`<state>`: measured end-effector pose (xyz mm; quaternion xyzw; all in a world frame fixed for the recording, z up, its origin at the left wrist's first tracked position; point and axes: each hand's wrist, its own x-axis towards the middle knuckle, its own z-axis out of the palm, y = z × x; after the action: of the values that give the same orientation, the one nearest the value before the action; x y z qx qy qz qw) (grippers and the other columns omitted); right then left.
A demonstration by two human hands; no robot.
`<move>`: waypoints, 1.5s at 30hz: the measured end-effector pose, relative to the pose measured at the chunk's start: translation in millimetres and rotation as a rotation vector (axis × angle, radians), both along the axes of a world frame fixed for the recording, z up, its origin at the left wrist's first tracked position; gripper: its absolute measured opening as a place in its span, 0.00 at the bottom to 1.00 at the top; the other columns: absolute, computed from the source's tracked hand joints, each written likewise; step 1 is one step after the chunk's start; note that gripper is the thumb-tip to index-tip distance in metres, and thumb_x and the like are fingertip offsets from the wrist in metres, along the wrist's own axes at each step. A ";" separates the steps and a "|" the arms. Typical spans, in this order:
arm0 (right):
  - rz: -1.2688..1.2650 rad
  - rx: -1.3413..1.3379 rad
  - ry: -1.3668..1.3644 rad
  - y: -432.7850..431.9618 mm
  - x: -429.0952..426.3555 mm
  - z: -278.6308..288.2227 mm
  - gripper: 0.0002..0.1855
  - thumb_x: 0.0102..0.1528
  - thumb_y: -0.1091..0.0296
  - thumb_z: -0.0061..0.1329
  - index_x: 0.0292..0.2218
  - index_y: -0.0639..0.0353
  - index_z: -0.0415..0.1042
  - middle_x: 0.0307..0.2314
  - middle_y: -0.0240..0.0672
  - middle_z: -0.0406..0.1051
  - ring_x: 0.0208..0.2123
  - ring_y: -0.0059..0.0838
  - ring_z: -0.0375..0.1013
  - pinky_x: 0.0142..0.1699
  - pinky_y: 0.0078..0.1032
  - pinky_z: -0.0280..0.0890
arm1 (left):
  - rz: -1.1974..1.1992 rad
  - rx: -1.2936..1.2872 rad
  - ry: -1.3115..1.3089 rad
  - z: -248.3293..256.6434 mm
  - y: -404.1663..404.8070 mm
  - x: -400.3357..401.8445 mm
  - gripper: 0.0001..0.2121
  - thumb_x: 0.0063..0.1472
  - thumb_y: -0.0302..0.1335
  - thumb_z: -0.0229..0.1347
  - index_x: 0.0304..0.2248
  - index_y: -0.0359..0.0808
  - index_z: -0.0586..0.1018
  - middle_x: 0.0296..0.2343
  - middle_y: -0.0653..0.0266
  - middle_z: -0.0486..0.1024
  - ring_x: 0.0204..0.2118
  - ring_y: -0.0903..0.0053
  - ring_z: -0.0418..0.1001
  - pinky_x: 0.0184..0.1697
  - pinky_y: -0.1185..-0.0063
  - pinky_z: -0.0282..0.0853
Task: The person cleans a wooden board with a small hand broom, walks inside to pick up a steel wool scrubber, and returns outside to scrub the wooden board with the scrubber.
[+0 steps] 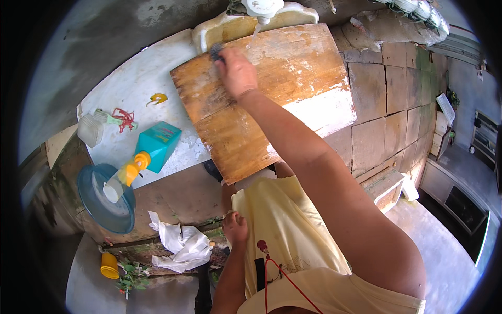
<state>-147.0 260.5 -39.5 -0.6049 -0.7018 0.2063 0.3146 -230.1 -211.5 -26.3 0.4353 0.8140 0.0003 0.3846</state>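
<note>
My right hand presses a dark scouring pad, perhaps steel wool, onto the far left edge of a wooden board. The board is large, worn and wet, with pale patches and a bright sunlit strip on its right. Water runs onto it from a tap with a white handle. Below the board, my left hand lies curled against my pale yellow garment. Whether its fingers grip the cloth is hidden.
Under the board are a white slab and a sink's rim. A teal bottle, a clear container and a yellow peel are left. Lower down are a blue basin, white plastic and a yellow cup.
</note>
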 end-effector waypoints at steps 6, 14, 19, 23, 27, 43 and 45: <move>0.122 -0.056 -0.193 -10.1 79.2 5.4 0.02 0.53 0.68 0.46 0.30 0.52 0.67 0.30 0.37 0.67 0.28 0.43 0.70 0.32 0.39 0.66 | 0.033 -0.052 0.003 -2.5 -2.0 -2.3 0.10 0.48 0.32 0.53 0.33 0.43 0.75 0.36 0.65 0.73 0.43 0.64 0.67 0.47 0.67 0.61; -0.492 0.027 -0.265 23.0 139.8 -25.0 0.04 0.51 0.69 0.44 0.29 0.58 0.66 0.31 0.44 0.67 0.32 0.47 0.69 0.35 0.41 0.64 | 0.069 0.016 -0.040 -14.2 -15.0 -5.2 0.11 0.46 0.31 0.54 0.32 0.42 0.75 0.36 0.65 0.73 0.43 0.64 0.67 0.46 0.66 0.60; 0.075 -0.006 0.016 -23.3 -1.8 -6.4 0.04 0.50 0.71 0.48 0.29 0.58 0.66 0.28 0.43 0.67 0.31 0.45 0.70 0.34 0.36 0.66 | 0.036 -0.026 -0.026 -4.1 -3.8 -2.9 0.10 0.46 0.31 0.54 0.32 0.41 0.75 0.35 0.65 0.73 0.42 0.64 0.67 0.46 0.66 0.61; 0.299 0.059 -0.037 11.5 48.6 -10.6 0.03 0.50 0.71 0.47 0.29 0.56 0.66 0.28 0.40 0.68 0.30 0.43 0.70 0.35 0.36 0.67 | 0.037 -0.006 -0.011 -1.9 -1.8 0.9 0.10 0.46 0.31 0.54 0.32 0.41 0.75 0.35 0.65 0.73 0.42 0.64 0.67 0.45 0.66 0.61; -0.180 0.009 -0.323 51.2 179.0 -23.5 0.04 0.52 0.67 0.46 0.29 0.55 0.66 0.31 0.40 0.68 0.32 0.44 0.70 0.34 0.39 0.65 | 0.022 -0.014 0.001 0.0 1.4 2.3 0.10 0.47 0.31 0.54 0.32 0.42 0.75 0.35 0.65 0.73 0.41 0.64 0.67 0.45 0.66 0.61; 0.177 0.009 -0.132 20.3 84.6 -11.6 0.03 0.50 0.73 0.48 0.30 0.58 0.67 0.30 0.42 0.67 0.32 0.44 0.69 0.37 0.36 0.65 | 0.073 -0.084 -0.009 1.6 11.6 5.6 0.10 0.46 0.33 0.53 0.31 0.41 0.75 0.34 0.66 0.73 0.41 0.65 0.68 0.46 0.66 0.61; -0.047 0.056 -0.212 44.3 152.5 -21.1 0.03 0.51 0.72 0.47 0.30 0.58 0.67 0.30 0.43 0.67 0.31 0.45 0.69 0.35 0.36 0.64 | 0.078 -0.073 -0.013 -0.7 9.9 5.9 0.10 0.46 0.33 0.53 0.30 0.41 0.75 0.34 0.66 0.73 0.41 0.65 0.68 0.46 0.66 0.61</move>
<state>5.5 304.8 -60.5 -0.6306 -0.7223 0.1139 0.2603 -224.2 -201.6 -27.0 0.3890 0.8273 -0.0117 0.4051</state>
